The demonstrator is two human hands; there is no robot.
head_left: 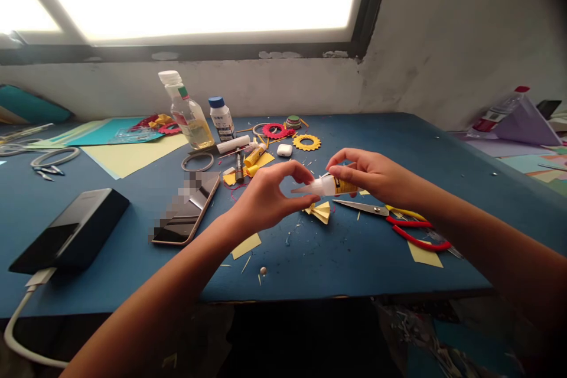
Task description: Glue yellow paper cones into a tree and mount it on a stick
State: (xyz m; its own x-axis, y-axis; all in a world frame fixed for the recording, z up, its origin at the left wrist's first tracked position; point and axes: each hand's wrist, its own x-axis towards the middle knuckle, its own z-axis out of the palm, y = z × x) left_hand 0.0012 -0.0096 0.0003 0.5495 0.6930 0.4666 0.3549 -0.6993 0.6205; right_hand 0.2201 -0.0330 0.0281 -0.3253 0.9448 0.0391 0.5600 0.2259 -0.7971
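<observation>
Your right hand (370,171) grips a glue bottle (341,187) lying near level, nozzle (302,189) toward nine o'clock, where your left hand (267,194), nearer the tip, pinches in around its collar (318,186)

Can't read label (339,184) of small bottle (328,185), partly covered by right hand (363,172). Can't make out left side of phone (198,204) under pixelation. Can't trace white cable (9,329) past left forearm (163,301), nor window (199,0) beyond top edge. Can't identify tiny scraps (246,264) on table (398,142).
</observation>
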